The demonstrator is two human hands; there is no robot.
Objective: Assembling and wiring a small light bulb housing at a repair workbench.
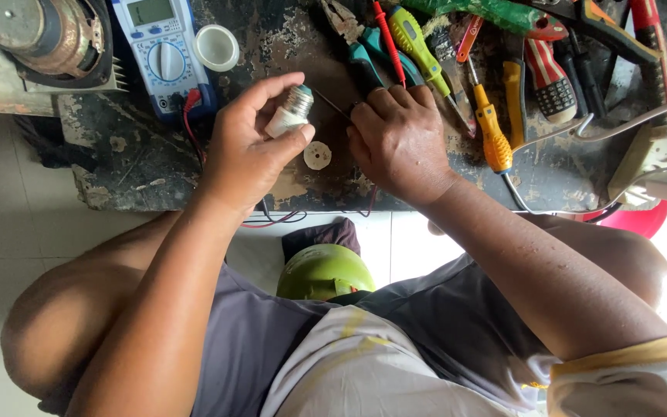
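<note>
Two hands work over a worn dark workbench (140, 166). In the left hand (252, 147), pinched between thumb and fingers, is a bulb base (291, 112), white plastic body with a threaded metal cap, raised just above the bench and just left of a small white disc (317, 155). Closed around a thin metal probe (332, 103), the right hand (399, 139) sits just right of that disc, the probe's tip at the cap. Judging by looks, the base is light, stiff and somewhat brittle; the plastic body offers the safest hold. A blue multimeter (162, 50) lies up-left of the disc, screwdrivers (457, 85) up-right.
</note>
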